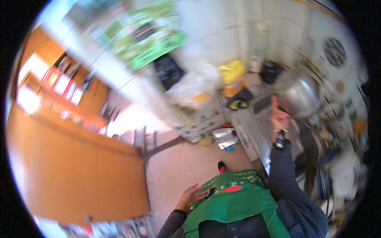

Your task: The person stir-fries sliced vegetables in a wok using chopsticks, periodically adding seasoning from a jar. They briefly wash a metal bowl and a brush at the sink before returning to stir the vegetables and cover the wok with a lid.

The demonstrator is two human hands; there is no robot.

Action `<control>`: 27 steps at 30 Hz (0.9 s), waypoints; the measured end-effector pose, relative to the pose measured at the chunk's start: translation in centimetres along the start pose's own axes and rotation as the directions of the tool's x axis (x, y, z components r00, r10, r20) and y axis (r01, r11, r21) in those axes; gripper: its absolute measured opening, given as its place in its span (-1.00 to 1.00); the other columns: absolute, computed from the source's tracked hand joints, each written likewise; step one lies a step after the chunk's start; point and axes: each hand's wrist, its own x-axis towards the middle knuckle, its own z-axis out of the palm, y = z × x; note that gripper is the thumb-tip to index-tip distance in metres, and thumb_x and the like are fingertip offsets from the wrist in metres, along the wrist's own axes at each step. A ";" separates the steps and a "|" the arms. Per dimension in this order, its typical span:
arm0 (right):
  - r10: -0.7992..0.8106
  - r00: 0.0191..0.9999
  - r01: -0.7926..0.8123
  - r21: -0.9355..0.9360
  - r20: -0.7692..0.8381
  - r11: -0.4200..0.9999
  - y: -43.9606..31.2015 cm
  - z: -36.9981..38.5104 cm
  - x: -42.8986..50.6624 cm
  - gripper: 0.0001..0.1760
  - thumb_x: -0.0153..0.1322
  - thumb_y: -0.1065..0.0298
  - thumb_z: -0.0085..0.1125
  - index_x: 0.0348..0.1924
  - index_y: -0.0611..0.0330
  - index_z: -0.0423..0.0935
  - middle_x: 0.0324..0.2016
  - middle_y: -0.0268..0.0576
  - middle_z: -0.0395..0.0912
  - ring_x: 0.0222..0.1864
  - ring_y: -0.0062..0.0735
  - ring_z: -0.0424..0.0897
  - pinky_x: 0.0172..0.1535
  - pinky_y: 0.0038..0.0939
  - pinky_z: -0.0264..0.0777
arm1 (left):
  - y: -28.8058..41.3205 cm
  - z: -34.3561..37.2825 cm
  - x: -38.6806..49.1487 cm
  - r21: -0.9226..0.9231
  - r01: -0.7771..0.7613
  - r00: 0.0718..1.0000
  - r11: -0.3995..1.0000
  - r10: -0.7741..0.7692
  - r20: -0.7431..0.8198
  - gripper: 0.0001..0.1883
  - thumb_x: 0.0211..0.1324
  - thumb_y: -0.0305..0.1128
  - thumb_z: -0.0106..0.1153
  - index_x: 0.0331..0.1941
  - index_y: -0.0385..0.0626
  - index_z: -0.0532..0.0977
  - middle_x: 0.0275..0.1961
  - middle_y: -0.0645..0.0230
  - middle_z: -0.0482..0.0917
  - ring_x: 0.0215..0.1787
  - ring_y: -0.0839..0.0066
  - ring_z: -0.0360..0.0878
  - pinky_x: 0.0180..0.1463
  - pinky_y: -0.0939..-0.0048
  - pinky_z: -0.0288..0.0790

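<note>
My right hand (pixel 279 117), with a dark watch (pixel 280 139) at the wrist, reaches out over the counter, beside a shiny metal pot (pixel 303 93). Blur hides whether its fingers touch the pot; one finger looks extended. Low in front of my green apron (pixel 235 205) is my left hand (pixel 190 197), its fingers apart and nothing in it. A yellow plastic package (pixel 232 76) and a dark item with yellow marks (pixel 239 99) lie to the left of the pot.
An orange-brown wooden door (pixel 80 166) stands at the left. A clear plastic bag (pixel 195 86) lies near a black bag (pixel 169 71). On the tiled floor (pixel 175 169), or just above it, is a silvery package (pixel 225 137). Blurred utensils crowd the counter at the right.
</note>
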 end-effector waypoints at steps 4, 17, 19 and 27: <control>0.023 0.999 -0.021 -0.042 0.025 0.999 -0.7 -0.5 -0.7 -0.23 0.32 0.32 -0.06 0.35 0.18 -0.11 0.20 0.08 0.25 -0.76 -0.56 0.38 -0.64 -0.54 0.44 | -3.7 -5.0 -3.4 -0.076 -0.117 0.985 0.990 0.106 -0.139 -0.25 0.17 -0.32 0.08 0.32 -0.23 -0.11 0.23 -0.02 0.20 0.15 -0.07 0.36 0.15 0.10 0.38; -0.318 0.901 -0.194 -0.931 -0.293 0.308 7.2 -7.7 -9.7 -0.45 0.35 0.22 -0.06 0.18 0.15 0.12 -0.03 -0.01 0.43 -0.67 -0.41 0.44 -0.51 -0.33 0.49 | -20.4 -24.7 -15.4 -0.429 -0.390 0.846 0.815 0.134 -0.515 -0.31 0.00 -0.38 0.24 0.22 -0.22 0.18 0.14 0.06 0.33 0.05 0.01 0.45 0.10 0.16 0.42; -0.440 0.833 -0.357 -0.934 -0.335 0.034 9.6 -12.1 -13.0 -0.48 0.34 0.23 -0.03 0.14 0.16 0.15 -0.06 -0.01 0.44 -0.65 -0.39 0.45 -0.50 -0.32 0.48 | -26.1 -30.7 -20.2 0.958 0.171 0.743 0.228 0.609 -0.277 -0.46 -0.09 -0.40 0.29 0.05 -0.22 0.39 -0.07 0.14 0.53 0.00 0.18 0.51 0.02 0.29 0.45; -0.630 0.669 -0.742 -0.322 -0.394 -0.587 14.7 -25.3 -20.2 -0.60 0.30 0.26 0.05 -0.04 0.19 0.31 -0.20 -0.04 0.49 -0.58 -0.30 0.48 -0.46 -0.27 0.44 | -43.8 -41.3 -34.4 0.643 0.486 0.625 0.592 0.278 -0.729 -0.69 -0.15 -0.29 0.32 -0.32 -0.18 0.49 -0.26 0.19 0.60 -0.22 0.24 0.59 -0.10 0.30 0.47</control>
